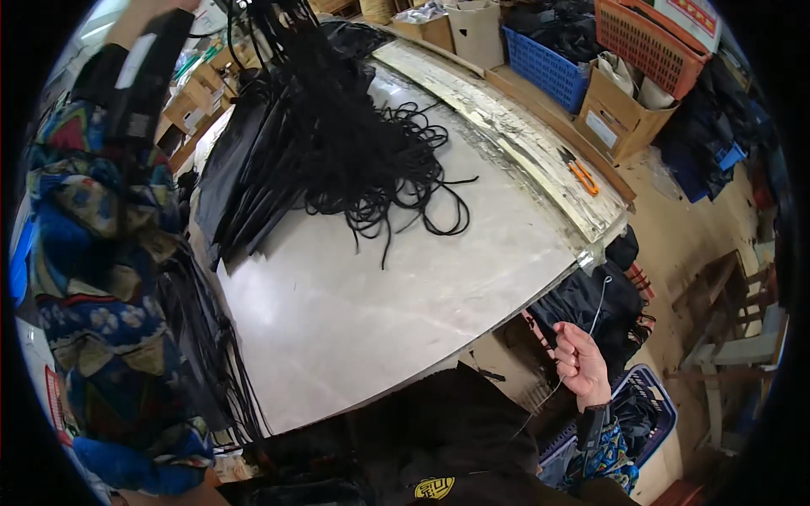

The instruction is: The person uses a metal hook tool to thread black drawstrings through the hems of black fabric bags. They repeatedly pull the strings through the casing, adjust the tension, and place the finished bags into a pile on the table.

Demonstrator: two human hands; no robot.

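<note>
Cluttered workshop; grey table (380, 312) carries a black cord pile (371, 160) hanging from my raised left hand (148, 10), whose grip I cannot tell. Right hand (582, 363), beyond the table edge, pinches a thin wire (597, 314) rising above its closed fingertips (564, 337).

A pale, worn table (405, 287) carries a tangled heap of black cords (371, 160), a stack of black fabric sheets (245, 185) beside it, and orange-handled scissors (582, 174) on its far edge.
</note>
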